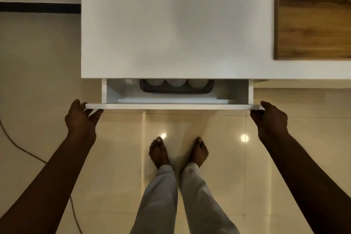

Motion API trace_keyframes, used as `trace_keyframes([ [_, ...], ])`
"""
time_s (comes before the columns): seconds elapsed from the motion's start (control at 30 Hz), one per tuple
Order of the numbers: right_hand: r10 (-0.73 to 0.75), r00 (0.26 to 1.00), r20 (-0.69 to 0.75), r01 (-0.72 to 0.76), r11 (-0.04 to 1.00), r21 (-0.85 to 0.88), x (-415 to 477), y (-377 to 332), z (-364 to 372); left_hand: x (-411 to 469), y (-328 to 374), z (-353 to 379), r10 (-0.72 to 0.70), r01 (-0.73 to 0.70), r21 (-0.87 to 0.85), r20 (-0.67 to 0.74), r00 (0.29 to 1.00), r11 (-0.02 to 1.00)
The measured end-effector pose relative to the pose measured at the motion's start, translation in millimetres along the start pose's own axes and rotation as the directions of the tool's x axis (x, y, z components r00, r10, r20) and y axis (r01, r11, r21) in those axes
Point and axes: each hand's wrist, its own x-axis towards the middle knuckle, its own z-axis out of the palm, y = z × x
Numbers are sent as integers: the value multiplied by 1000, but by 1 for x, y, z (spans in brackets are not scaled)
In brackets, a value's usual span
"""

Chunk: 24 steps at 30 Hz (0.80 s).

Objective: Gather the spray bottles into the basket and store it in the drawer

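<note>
The white drawer (176, 106) stands pulled a short way out from under the white countertop (171, 24), leaving only a narrow gap between its front panel and the counter's edge. In that gap the dark perforated basket (176, 89) sits at the back of the drawer, centred, with clear white drawer floor to either side of it; three pale rounded shapes (175, 82) in it are probably the spray bottles, though the counter hides most of them. The left hand (81, 118) curls its fingers around the front panel's left end, and the right hand (270, 118) grips the right end the same way, both partly closed on the panel. Below, bare feet (178, 152) stand on glossy cream floor tiles (224, 167) reflecting two lights, with open floor all round. A cable (17, 147) trails at left. A wood panel (313, 13) lies at upper right. No writing is legible.
</note>
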Motion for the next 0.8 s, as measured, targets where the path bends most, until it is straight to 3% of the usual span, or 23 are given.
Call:
trace_keyframes([
  [0.2,-10,998,61,6,998,63,-5,-19,26,3,7,31,-29,32,-29,101,994,999],
  [0.6,-27,976,217,-3,991,137,-14,-38,62,-13,5,93,-49,63,-79,169,984,995],
  [0.8,-12,963,268,-22,992,124,-34,-38,62,-37,-1,95,-84,89,-11,220,972,996],
])
